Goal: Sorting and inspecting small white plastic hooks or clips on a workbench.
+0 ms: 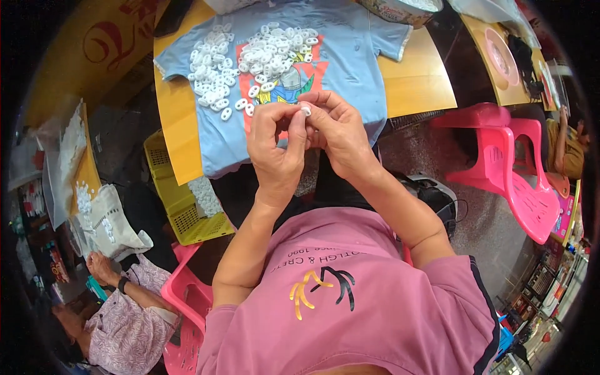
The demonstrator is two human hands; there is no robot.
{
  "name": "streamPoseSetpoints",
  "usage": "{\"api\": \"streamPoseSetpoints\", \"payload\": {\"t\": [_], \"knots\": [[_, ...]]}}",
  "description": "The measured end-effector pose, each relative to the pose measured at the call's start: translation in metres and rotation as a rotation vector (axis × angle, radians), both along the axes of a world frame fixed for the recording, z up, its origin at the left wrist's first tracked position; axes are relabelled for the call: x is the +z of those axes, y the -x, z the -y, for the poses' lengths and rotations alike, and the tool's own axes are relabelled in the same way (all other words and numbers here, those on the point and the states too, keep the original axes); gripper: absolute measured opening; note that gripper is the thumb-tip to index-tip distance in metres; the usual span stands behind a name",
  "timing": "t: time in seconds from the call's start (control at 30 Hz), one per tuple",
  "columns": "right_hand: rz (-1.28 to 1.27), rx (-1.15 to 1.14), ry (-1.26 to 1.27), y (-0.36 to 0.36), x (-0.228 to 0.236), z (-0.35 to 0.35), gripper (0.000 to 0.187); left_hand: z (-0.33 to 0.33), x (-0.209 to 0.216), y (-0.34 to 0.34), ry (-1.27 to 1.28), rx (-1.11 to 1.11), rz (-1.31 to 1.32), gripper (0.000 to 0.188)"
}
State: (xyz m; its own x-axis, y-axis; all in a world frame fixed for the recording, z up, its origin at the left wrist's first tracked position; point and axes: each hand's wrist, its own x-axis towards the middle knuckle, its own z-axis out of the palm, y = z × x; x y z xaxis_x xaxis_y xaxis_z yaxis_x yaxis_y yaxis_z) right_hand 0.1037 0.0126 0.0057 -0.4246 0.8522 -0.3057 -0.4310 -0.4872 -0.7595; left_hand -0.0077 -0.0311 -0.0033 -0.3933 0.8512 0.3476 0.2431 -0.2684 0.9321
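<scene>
At twelve o'clock, the left hand [277,150] and right hand [342,133] meet, pinching one small white plastic piece [305,111]. Beyond, toward eleven o'clock, white two-holed oval pieces [274,55] lie heaped on a light-blue cloth shirt [351,69] over a smooth yellow table [419,81].

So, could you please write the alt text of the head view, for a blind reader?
A person's left hand and right hand together pinch a small white piece. Beyond them, many white two-holed pieces lie on a blue T-shirt spread over a yellow table. Another person is at lower left.
</scene>
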Motion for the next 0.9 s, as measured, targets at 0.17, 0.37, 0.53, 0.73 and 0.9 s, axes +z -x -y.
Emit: {"api": "streamPoseSetpoints", "payload": {"t": [0.17,0.37,0.53,0.73,0.9], "knots": [[0.041,0.001,-0.095,-0.009,-0.001,0.003,0.020,0.000,0.003,0.003,0.134,-0.033,0.097,0.009],[0.114,-0.029,-0.193,-0.012,0.001,0.003,0.022,-0.006,-0.002,0.003,0.012,-0.064,0.044,0.010],[0.068,0.002,-0.081,-0.022,0.003,-0.003,0.014,-0.007,0.004,0.005,-0.050,-0.113,-0.088,0.017],[0.080,0.163,-0.056,-0.036,0.007,-0.010,0.018,-0.008,0.005,0.010,-0.050,-0.240,-0.093,0.022],[0.092,0.261,0.053,-0.043,0.015,-0.018,0.020,-0.013,0.003,0.011,-0.060,-0.312,-0.007,0.021]]}}
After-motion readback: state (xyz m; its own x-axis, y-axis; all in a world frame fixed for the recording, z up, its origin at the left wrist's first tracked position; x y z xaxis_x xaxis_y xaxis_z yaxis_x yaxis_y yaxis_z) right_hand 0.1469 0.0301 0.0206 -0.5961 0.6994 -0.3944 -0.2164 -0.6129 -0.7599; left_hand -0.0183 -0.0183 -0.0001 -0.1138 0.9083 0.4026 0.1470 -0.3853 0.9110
